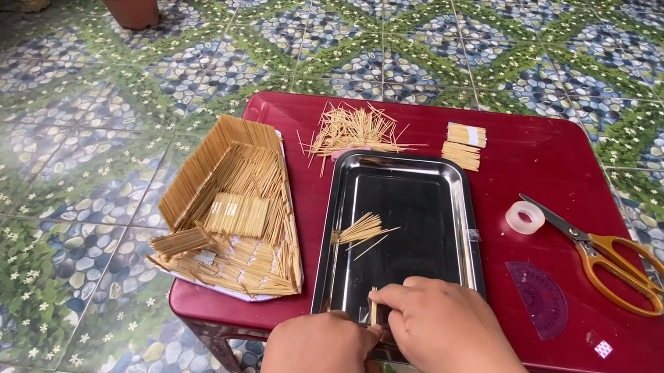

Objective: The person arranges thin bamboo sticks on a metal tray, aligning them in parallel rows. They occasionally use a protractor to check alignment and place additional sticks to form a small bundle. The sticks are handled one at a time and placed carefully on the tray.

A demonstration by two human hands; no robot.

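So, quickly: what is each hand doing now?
Left hand: closed, pinching the small sticks.
Right hand: closed, on the same sticks, over the metal tray.

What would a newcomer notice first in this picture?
Probably the dark red table on the patterned tile floor, with a shiny metal tray at its centre. Both hands, left hand and right hand, pinch small sticks at the tray's near edge; a stick model sits left.

Floor [218,62]: tiles with pebble-and-flower pattern, blue-grey and green, in diagonal diamonds. Low dark red plastic tabletop [549,159] at centre. Terracotta plant pots [135,0] with greenery upper left. Even daylight, soft shadows.
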